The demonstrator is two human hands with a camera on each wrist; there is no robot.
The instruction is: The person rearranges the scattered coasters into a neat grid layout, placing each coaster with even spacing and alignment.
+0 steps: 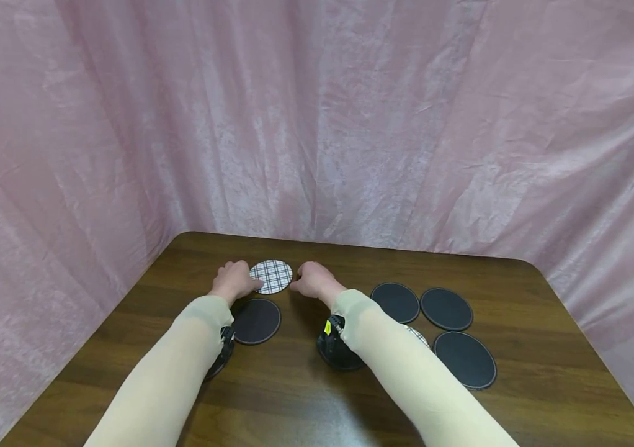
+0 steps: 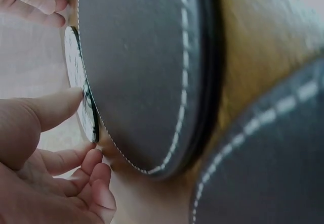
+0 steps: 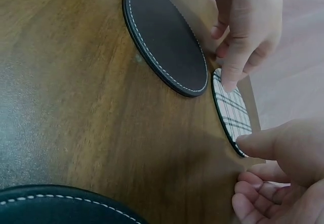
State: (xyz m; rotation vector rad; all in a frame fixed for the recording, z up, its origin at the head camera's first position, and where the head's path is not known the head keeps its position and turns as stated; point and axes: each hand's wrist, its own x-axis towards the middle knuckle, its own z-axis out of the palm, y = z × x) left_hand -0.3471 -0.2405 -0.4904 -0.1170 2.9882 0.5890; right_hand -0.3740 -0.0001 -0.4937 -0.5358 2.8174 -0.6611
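1. Handling the plaid coaster [image 1: 271, 276] by its rim seems to be the step in hand; it sits near the far edge of the table [image 1: 278, 397], towards the far left corner, between the 2 hands.
2. The left hand [image 1: 234, 280] appears to hold it in a light pinch, thumb on the checked face, bent fingers at the rim. Whether a fingertip is beneath, I cannot tell.
3. The right hand [image 1: 316, 281] has thumb and bent fingers slightly parted at the opposite rim; whether it has hold, I cannot tell.
4. Doing this well probably means light, equal pressure from both sides so the thin coaster stays level, with fingers clear of the near dark coaster [image 1: 257, 321].
5. The head view sets out, as neither wrist view does, 3 dark coasters [image 1: 464, 359] towards the table's right edge and another plaid coaster [image 1: 417, 333], partly hidden by the right sleeve [image 1: 406, 366].
6. The wrist views bring out pale stitching [image 2: 185, 52]. The right wrist view puts the right thumb over the rim; the left hints at a gap.
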